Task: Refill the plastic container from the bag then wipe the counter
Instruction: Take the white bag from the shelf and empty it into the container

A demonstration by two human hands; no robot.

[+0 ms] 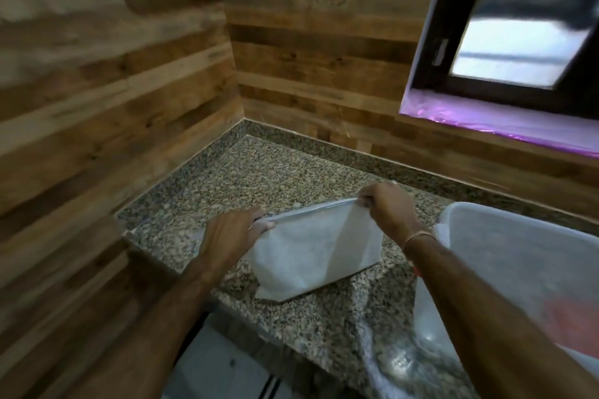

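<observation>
Looking down from my head, I saw the white bag (316, 253) standing up on the speckled stone counter (259, 178), close to its front edge. My left hand (231, 233) was closed on the bag's top left corner, with my fingers pinched tight on the top edge. My right hand (387, 204) was closed on the bag's top right corner, holding that same edge the same way. The top edge was pulled straight between my two hands. The bottom of the bag sat on the counter. The big see-through plastic container (515, 256) stood just to the right of the bag, near it but not touching it as far as I could tell. My right arm crossed in front of the container. There was a thin band (418, 238) on my right wrist. Behind the bag were the wooden plank walls (324, 52), and a window (518, 42) was up to the right of the bag.
</observation>
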